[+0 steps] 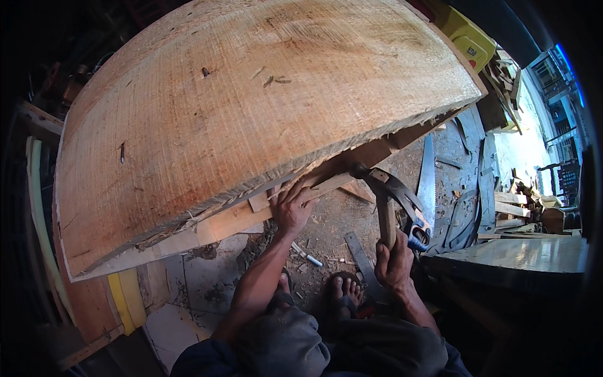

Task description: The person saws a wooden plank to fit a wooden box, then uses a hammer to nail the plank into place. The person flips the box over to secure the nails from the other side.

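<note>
A large, thick wooden slab [270,107] with a rough sawn front edge fills the upper part of the head view. Below that edge, my left hand [293,210] grips a narrow wooden strip [330,185] beside the frame pieces underneath; the slab partly hides the fingertips. In my right hand [396,262] is a claw hammer [385,217], held by its wooden handle. The hammer's metal head is up near the strip's right end, its claws toward the right. Whether the head touches the wood I cannot tell.
Right of the hammer lies a handsaw [428,182]. On the floor are a flat metal bar [361,254], a white stick [313,259] and wood scraps near my feet. A dark-edged tabletop [521,254] juts in at right. A yellow machine casing [468,41] stands behind the slab.
</note>
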`<state>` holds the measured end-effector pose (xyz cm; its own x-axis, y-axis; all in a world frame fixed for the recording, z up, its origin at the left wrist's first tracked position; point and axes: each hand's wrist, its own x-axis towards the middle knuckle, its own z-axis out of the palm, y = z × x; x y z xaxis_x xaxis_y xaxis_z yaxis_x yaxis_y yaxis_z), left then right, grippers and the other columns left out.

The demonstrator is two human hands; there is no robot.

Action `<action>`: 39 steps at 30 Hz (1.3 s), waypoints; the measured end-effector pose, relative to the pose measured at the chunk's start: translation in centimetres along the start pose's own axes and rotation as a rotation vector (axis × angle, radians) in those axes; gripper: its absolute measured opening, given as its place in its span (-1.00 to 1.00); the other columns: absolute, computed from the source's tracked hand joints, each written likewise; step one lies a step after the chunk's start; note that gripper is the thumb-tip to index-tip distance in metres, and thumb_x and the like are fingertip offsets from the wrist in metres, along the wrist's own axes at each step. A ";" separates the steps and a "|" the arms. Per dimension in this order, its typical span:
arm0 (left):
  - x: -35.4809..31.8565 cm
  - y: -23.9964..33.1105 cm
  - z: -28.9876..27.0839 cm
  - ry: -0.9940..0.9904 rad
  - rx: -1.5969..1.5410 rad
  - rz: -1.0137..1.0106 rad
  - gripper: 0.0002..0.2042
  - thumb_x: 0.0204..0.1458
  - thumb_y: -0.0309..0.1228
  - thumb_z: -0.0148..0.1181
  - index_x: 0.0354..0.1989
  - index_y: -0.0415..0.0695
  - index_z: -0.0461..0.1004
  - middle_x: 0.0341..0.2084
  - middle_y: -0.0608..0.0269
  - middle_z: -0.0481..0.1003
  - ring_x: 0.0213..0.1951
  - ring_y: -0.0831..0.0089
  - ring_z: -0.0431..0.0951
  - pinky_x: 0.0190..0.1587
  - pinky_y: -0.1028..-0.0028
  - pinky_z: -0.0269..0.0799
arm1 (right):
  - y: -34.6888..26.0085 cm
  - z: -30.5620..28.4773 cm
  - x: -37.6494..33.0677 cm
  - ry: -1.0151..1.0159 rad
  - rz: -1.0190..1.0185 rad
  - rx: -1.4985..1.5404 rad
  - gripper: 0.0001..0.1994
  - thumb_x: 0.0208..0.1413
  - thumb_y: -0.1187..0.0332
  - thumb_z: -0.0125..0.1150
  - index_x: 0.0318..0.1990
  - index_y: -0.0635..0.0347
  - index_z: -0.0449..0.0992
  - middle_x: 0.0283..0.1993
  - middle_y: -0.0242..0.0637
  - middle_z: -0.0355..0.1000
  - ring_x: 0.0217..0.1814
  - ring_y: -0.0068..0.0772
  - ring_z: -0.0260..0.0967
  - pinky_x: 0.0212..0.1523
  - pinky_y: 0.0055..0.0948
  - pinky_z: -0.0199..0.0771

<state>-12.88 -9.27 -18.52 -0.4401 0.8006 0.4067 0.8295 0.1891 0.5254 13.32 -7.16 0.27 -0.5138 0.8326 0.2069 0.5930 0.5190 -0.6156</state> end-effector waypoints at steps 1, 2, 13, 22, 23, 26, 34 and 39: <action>0.0 0.0 -0.1 0.002 -0.002 0.002 -0.64 -0.17 -0.15 0.58 -0.18 0.03 0.74 0.12 0.46 0.61 0.39 0.25 0.34 0.48 -0.16 -0.11 | 0.0 0.0 -0.4 -0.014 0.068 -0.004 -0.64 0.36 0.30 0.09 0.19 0.31 0.34 -0.44 -0.07 0.47 -0.50 -0.04 0.51 -0.44 -0.17 0.46; 0.0 0.1 -0.1 0.004 0.006 -0.004 -0.64 -0.17 -0.15 0.58 -0.18 0.03 0.74 0.12 0.46 0.61 0.39 0.25 0.34 0.49 -0.16 -0.12 | 0.0 0.1 -0.8 -0.003 0.092 0.001 -0.65 0.36 0.30 0.09 0.19 0.30 0.35 -0.45 -0.06 0.47 -0.50 -0.05 0.51 -0.44 -0.17 0.46; 0.1 -0.1 0.0 0.045 0.031 0.036 -0.64 -0.17 -0.15 0.58 -0.19 0.00 0.75 0.07 0.45 0.64 0.38 0.30 0.37 0.50 -0.13 -0.17 | 1.1 -0.7 -2.1 -0.019 0.360 0.127 -0.68 0.35 0.30 0.14 0.16 0.23 0.38 -0.39 0.16 0.47 -0.39 0.30 0.55 -0.45 -0.01 0.46; 0.1 -0.1 -0.3 0.021 0.023 0.031 -0.62 -0.14 -0.12 0.56 -0.16 -0.04 0.75 0.10 0.44 0.63 0.39 0.30 0.35 0.49 -0.12 -0.14 | 0.1 -0.3 -1.8 -0.142 0.298 0.052 -0.61 0.34 0.24 0.18 0.22 0.18 0.37 -0.31 0.17 0.52 -0.31 0.33 0.56 -0.37 0.01 0.54; 0.1 -0.2 -0.3 0.018 0.021 0.027 -0.61 -0.14 -0.12 0.55 -0.16 -0.04 0.75 0.10 0.44 0.63 0.39 0.30 0.35 0.49 -0.11 -0.14 | 0.1 -0.3 -1.7 -0.150 0.300 0.040 -0.61 0.34 0.23 0.18 0.22 0.18 0.37 -0.32 0.17 0.52 -0.31 0.34 0.56 -0.37 0.02 0.54; 0.1 -0.1 -0.3 0.007 0.026 0.020 -0.61 -0.13 -0.11 0.54 -0.15 -0.05 0.75 0.10 0.43 0.63 0.39 0.30 0.35 0.49 -0.11 -0.13 | -0.2 0.0 -1.6 -0.119 0.306 0.040 -0.68 0.35 0.24 0.16 0.12 0.22 0.41 -0.38 0.10 0.47 -0.41 0.25 0.50 -0.42 -0.04 0.46; 0.2 0.0 -0.5 0.003 0.013 0.016 -0.61 -0.14 -0.12 0.55 -0.16 -0.06 0.75 0.09 0.42 0.64 0.39 0.30 0.34 0.49 -0.09 -0.14 | 0.2 0.1 -1.6 -0.083 0.285 0.037 -0.64 0.37 0.24 0.15 0.21 0.18 0.39 -0.39 0.16 0.48 -0.37 0.31 0.55 -0.44 -0.03 0.47; 0.0 -0.1 -0.3 -0.001 0.022 0.020 -0.61 -0.14 -0.12 0.55 -0.16 -0.06 0.75 0.09 0.42 0.63 0.40 0.29 0.34 0.49 -0.07 -0.15 | -0.1 0.2 -1.5 -0.094 0.307 0.029 -0.64 0.37 0.23 0.15 0.21 0.18 0.39 -0.41 0.14 0.47 -0.37 0.30 0.55 -0.44 -0.04 0.46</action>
<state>-13.10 -9.48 -18.37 -0.4231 0.8050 0.4159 0.8453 0.1855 0.5010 13.93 -8.50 -0.12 -0.3694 0.9272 -0.0620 0.7121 0.2395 -0.6600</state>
